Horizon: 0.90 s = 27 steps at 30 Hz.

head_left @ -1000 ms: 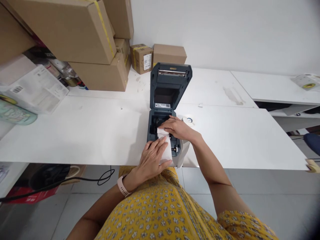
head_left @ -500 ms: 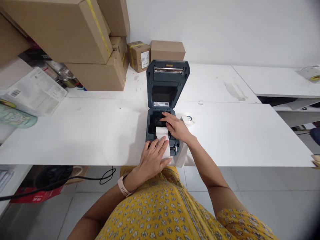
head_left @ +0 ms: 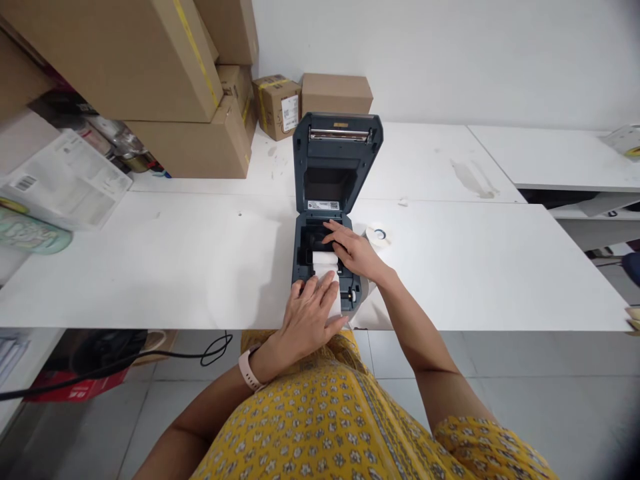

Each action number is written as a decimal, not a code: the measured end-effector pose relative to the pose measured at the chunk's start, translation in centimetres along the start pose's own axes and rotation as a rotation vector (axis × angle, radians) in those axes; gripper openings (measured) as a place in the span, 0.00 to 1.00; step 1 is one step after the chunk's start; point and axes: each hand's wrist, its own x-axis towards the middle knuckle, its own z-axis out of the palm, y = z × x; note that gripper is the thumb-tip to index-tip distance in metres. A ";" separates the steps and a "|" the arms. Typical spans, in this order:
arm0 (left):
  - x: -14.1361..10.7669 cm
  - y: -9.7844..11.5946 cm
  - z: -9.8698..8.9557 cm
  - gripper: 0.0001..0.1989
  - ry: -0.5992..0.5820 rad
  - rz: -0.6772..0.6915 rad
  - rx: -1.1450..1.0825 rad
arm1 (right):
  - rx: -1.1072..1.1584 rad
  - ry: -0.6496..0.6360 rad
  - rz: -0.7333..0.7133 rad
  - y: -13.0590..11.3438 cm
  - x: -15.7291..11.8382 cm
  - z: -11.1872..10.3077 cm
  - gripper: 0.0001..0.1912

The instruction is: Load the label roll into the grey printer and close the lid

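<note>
A dark grey label printer (head_left: 301, 230) stands on the white table near its front edge, with its lid (head_left: 333, 160) raised. White label paper (head_left: 326, 259) lies inside and runs over the printer's front. My left hand (head_left: 311, 310) rests flat over this paper at the front, fingers spread. My right hand (head_left: 353, 252) reaches in from the right side, its fingers apart over the inner compartment, just behind the paper; the fingertips are partly lost against the dark interior. Beside the printer on the right lies a white label roll (head_left: 379, 235).
Stacked cardboard boxes (head_left: 195, 143) fill the table's back left. A small taped box (head_left: 274, 110) and a plain box (head_left: 337, 93) stand behind the printer. Plastic packaging (head_left: 70, 177) and a green bottle (head_left: 33, 230) lie far left. A black cable (head_left: 165, 355) hangs below the table edge.
The loose paper strip right of the printer's front shows less at the table edge. Both hands keep nearly the same places, and the view has shifted slightly.
</note>
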 end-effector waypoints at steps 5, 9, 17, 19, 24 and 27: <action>-0.1 0.4 0.1 0.29 0.005 -0.021 -0.006 | -0.002 -0.014 0.012 0.0 0.2 0.0 0.17; -0.2 0.4 0.0 0.29 -0.013 -0.026 -0.021 | -0.001 -0.024 0.035 -0.5 0.0 -0.3 0.17; -1.0 0.6 -0.1 0.32 -0.038 -0.029 -0.018 | 0.128 0.788 0.030 -4.0 3.1 -7.1 0.16; -1.3 0.7 -0.2 0.32 -0.043 -0.031 -0.043 | 0.187 0.890 0.042 -3.6 6.1 -9.2 0.21; -2.9 0.3 -0.6 0.30 0.019 0.048 -0.128 | 0.506 0.522 0.192 -2.3 11.7 -10.9 0.36; -3.8 -0.1 -0.8 0.25 0.078 0.101 -0.174 | 0.364 0.547 0.148 -3.4 9.9 -9.5 0.40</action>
